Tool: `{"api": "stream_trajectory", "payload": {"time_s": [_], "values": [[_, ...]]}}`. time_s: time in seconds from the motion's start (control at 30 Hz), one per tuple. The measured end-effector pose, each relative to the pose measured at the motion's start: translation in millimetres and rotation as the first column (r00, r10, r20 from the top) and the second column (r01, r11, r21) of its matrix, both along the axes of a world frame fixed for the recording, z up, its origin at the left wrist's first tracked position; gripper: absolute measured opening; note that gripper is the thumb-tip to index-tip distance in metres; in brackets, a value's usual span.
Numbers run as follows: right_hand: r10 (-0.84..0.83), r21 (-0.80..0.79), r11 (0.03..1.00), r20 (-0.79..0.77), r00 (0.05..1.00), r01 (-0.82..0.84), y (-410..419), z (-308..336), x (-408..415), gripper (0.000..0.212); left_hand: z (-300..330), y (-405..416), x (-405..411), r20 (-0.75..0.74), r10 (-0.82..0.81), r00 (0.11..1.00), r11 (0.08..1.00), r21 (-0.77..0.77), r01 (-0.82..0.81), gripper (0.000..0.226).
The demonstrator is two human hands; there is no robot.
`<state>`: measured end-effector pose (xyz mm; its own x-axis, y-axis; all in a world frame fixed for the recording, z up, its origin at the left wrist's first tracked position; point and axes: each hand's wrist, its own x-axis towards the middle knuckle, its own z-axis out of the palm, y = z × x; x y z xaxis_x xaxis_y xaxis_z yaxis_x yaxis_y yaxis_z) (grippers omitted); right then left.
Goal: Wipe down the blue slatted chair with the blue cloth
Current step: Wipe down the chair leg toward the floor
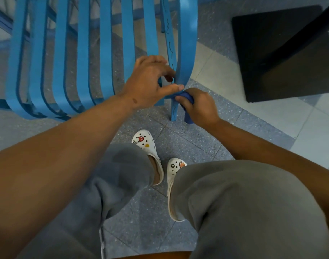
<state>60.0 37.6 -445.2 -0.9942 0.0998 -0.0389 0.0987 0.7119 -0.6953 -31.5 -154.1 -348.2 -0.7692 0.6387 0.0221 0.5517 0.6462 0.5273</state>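
Note:
The blue slatted chair (81,53) fills the upper left, its curved slats bending down toward me. My left hand (150,81) grips the front bend of the chair's rightmost slats, thumb stretched to the right. Just right of it, my right hand (199,105) holds the bunched dark blue cloth (186,97) against the bottom of the outer slat, by the front leg (174,111). A strip of the cloth hangs below my fist.
A dark square table base (283,58) with its post stands at the upper right, close to the chair's side. My feet in white clogs (146,144) stand on the speckled grey floor just below the chair. More blue chair frames show behind the slats.

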Motion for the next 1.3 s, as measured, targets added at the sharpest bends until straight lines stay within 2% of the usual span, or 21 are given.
{"api": "stream_trajectory", "payload": {"time_s": [0.1, 0.27, 0.37, 0.47, 0.57, 0.67, 0.73, 0.8, 0.87, 0.97, 1.07, 1.2, 1.3], "values": [[-0.010, -0.006, 1.000, -0.015, 1.000, 0.010, -3.6, -8.8, 0.5, 0.037, 2.1, 0.5, 1.0, 0.017, 0.033, 0.999, 0.998, 0.046, -0.034, 0.060], [0.037, 0.047, 0.998, 0.129, 0.991, -0.044, -1.4, -30.2, -4.7, 0.042, 6.3, 0.5, 4.2, 0.026, 0.047, 0.999, 0.997, 0.068, -0.049, 0.054], [0.011, 0.008, 1.000, 0.136, 0.991, -0.012, -0.7, -33.0, -1.6, 0.036, 13.1, -0.5, 15.5, 0.032, 0.049, 0.998, 0.995, 0.086, -0.051, 0.048], [-0.019, -0.057, 0.998, 0.117, 0.993, 0.025, 9.9, -29.6, 4.9, 0.031, 25.3, -9.2, 34.8, -0.009, 0.155, 0.988, 0.974, 0.170, -0.151, 0.042], [-0.076, -0.105, 0.991, 0.047, 0.996, 0.080, 24.0, -25.9, 15.3, 0.029, 33.1, -15.6, 63.9, 0.119, 0.232, 0.965, 0.937, 0.239, -0.254, 0.023], [-0.116, -0.121, 0.985, 0.084, 0.990, 0.125, 34.6, -32.5, 23.4, 0.033, 25.2, -15.3, 93.0, 0.237, 0.203, 0.950, 0.953, 0.174, -0.247, 0.012], [-0.086, -0.112, 0.989, 0.102, 0.991, 0.098, 37.2, -36.8, 30.6, 0.030, 17.5, -15.2, 99.1, 0.146, 0.184, 0.972, 0.975, 0.102, -0.200, 0.019], [-0.027, -0.145, 0.989, 0.081, 0.996, 0.039, 33.4, -42.6, 37.6, 0.029, 12.0, -14.5, 87.8, -0.067, 0.161, 0.985, 0.987, 0.017, -0.160, 0.034], [-0.069, -0.241, 0.966, 0.102, 0.992, 0.091, 24.2, -45.0, 39.4, 0.037, 9.6, -12.3, 64.0, -0.193, 0.108, 0.975, 0.988, -0.092, -0.128, 0.057], [-0.078, -0.304, 0.949, 0.039, 0.996, 0.086, 10.8, -49.3, 24.2, 0.035, 1.4, -7.7, 29.5, -0.195, 0.008, 0.981, 0.958, -0.278, -0.063, 0.087], [-0.041, -0.234, 0.971, 0.015, 0.999, 0.043, 2.9, -54.2, 0.3, 0.035, -9.6, -7.8, 17.8, -0.261, -0.085, 0.962, 0.909, -0.415, -0.033, 0.097], [0.043, -0.076, 0.997, 0.181, 0.983, -0.030, 0.1, -84.0, -11.5, 0.035, -20.0, -11.9, 18.8, -0.324, -0.105, 0.940, 0.897, -0.438, -0.051, 0.101], [0.027, -0.052, 0.999, 0.282, 0.959, -0.013, -2.7, -100.7, -10.6, 0.031, -16.2, -13.5, 11.2, -0.315, -0.103, 0.943, 0.911, -0.410, -0.037, 0.101]]}}
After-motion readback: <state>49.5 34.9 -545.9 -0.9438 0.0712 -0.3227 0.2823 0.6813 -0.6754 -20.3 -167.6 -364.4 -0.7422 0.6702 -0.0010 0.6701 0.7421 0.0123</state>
